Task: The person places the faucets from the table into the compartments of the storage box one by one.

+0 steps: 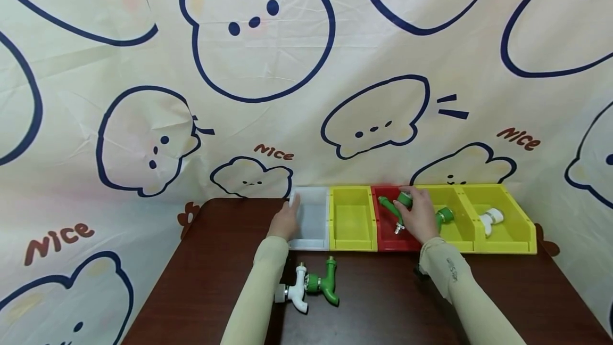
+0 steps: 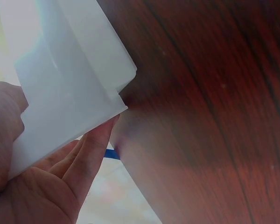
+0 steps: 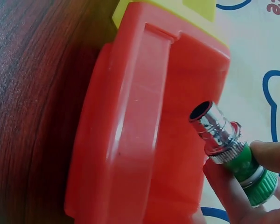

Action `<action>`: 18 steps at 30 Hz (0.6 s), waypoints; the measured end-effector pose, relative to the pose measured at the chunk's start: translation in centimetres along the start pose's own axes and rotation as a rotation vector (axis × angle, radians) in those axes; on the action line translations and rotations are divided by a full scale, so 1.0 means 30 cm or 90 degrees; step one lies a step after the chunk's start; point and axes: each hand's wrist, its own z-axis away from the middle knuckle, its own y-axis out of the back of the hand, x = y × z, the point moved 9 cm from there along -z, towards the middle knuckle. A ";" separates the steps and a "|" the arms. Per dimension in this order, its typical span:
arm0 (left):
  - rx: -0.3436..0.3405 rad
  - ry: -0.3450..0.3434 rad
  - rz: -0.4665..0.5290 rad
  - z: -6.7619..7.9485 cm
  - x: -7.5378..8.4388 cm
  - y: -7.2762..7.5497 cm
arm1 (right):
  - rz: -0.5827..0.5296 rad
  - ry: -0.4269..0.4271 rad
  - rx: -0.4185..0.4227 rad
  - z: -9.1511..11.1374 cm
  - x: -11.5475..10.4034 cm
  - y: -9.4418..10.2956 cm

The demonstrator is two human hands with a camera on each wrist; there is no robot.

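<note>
My left hand (image 1: 284, 221) grips the left wall of the grey-white bin (image 1: 310, 222), thumb on the inner side and fingers outside, as the left wrist view shows. My right hand (image 1: 420, 217) pinches a green faucet (image 3: 240, 161) between thumb and fingers. Its silver threaded nozzle (image 3: 212, 126) points away from the palm, over the red bin (image 3: 144, 93). The green knob end sits close to the palm. From the head view the faucet is above the red bin's inside, partly covered by the hand.
A yellow bin (image 1: 353, 217) stands between the grey-white and red ones. Two yellow bins at right hold a green faucet (image 1: 445, 215) and a white faucet (image 1: 489, 221). On the table before the row lie another white faucet (image 1: 299, 289) and green faucet (image 1: 329, 284).
</note>
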 end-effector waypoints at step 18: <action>0.000 0.003 -0.002 -0.009 -0.010 -0.008 | 0.010 0.000 -0.032 -0.012 0.022 -0.056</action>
